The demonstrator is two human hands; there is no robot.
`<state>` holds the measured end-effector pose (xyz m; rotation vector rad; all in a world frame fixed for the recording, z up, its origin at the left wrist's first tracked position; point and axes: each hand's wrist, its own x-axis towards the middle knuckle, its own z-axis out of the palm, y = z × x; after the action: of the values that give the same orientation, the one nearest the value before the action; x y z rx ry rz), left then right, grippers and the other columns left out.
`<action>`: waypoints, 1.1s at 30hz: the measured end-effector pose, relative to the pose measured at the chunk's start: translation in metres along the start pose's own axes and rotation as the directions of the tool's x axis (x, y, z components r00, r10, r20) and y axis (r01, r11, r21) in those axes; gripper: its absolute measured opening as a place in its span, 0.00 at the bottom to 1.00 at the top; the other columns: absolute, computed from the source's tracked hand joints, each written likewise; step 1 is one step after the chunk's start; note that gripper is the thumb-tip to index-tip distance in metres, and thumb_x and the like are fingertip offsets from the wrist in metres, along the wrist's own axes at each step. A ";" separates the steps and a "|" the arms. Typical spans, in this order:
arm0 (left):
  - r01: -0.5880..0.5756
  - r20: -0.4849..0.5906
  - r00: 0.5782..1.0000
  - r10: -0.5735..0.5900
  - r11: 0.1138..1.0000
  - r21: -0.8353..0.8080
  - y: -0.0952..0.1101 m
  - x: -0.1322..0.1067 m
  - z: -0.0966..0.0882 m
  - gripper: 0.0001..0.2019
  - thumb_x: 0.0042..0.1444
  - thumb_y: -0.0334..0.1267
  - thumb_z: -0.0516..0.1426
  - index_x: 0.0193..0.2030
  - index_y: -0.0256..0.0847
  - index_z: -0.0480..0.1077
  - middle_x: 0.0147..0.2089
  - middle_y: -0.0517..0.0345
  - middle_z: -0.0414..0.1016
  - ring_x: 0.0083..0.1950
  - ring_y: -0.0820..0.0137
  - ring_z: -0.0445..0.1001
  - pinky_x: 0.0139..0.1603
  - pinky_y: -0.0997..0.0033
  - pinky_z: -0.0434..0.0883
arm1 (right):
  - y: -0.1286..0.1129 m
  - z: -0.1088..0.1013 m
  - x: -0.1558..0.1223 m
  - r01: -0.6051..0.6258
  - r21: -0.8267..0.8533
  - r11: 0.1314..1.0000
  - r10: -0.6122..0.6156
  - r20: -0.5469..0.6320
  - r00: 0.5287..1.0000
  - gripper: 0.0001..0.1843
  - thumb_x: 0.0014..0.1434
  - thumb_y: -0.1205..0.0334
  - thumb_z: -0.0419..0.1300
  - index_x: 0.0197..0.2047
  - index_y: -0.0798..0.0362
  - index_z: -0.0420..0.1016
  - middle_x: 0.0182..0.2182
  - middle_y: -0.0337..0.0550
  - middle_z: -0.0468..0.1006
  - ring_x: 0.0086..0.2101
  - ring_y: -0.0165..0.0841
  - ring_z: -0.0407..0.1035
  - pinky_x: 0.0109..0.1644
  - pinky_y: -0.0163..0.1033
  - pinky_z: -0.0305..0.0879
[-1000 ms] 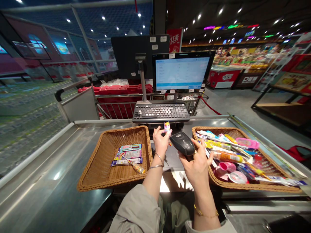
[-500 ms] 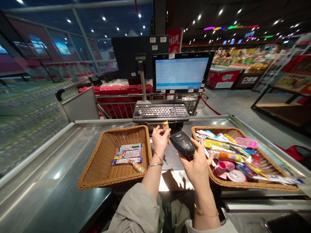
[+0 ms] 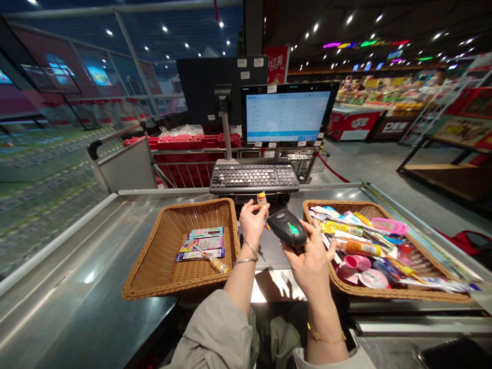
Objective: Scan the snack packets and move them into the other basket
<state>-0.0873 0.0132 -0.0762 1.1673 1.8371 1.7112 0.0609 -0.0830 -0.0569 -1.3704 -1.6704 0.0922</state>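
Pinching a small orange-labelled bottle (image 3: 262,199) upright between the thumb and fingertips, your left hand (image 3: 252,224) grips it firmly, with a thin stick seeming to hang below it. The bottle sits just above your hand and looks light, smooth and easy to drop, so your best hold is low on its body, leaving the label showing. Your right hand (image 3: 312,260) is curled around a black handheld scanner (image 3: 287,228) with a green light glowing on top, its nose just beside your left hand. Bracelets circle both wrists, and grey sleeves (image 3: 213,328) cover your forearms. To your left, a wicker basket (image 3: 163,246) holds flat card packets (image 3: 200,244) and another small bottle (image 3: 216,265); to your right, a second wicker basket (image 3: 426,259) is heaped with tubes and pink containers (image 3: 355,266). Both rest on a steel counter (image 3: 65,261). Beyond them sit a keyboard (image 3: 253,176) and a monitor (image 3: 286,113), then a shopping cart (image 3: 192,164), with brightly stocked store displays (image 3: 388,89) farthest away.
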 end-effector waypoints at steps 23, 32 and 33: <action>-0.127 0.025 0.992 0.126 0.991 0.046 0.028 -0.009 0.001 0.07 0.51 0.43 0.67 0.32 0.43 0.81 0.59 0.47 0.77 0.68 0.53 0.66 0.69 0.51 0.61 | 0.009 -0.005 0.007 -0.107 0.140 0.984 0.133 -0.199 0.971 0.20 0.56 0.49 0.62 0.48 0.53 0.75 0.57 0.57 0.74 0.65 0.54 0.60 0.70 0.70 0.37; -0.238 0.056 0.971 0.232 0.961 0.142 0.059 -0.019 0.006 0.06 0.51 0.42 0.68 0.34 0.44 0.82 0.61 0.48 0.75 0.72 0.52 0.59 0.72 0.50 0.57 | 0.015 -0.014 0.012 -0.092 0.132 0.987 0.125 -0.270 0.955 0.23 0.57 0.48 0.62 0.50 0.54 0.74 0.56 0.58 0.75 0.65 0.56 0.58 0.66 0.68 0.48; -0.248 0.059 0.969 0.242 0.958 0.144 0.062 -0.020 0.007 0.06 0.51 0.42 0.68 0.34 0.45 0.82 0.60 0.49 0.75 0.72 0.52 0.59 0.72 0.50 0.57 | 0.017 -0.014 0.012 -0.092 0.127 0.988 0.125 -0.277 0.953 0.24 0.57 0.48 0.62 0.50 0.54 0.74 0.56 0.59 0.75 0.65 0.57 0.59 0.66 0.69 0.47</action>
<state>-0.0508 -0.0030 -0.0240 1.5363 1.8906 1.6834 0.0838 -0.0739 -0.0514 -1.3215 -1.3312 0.0491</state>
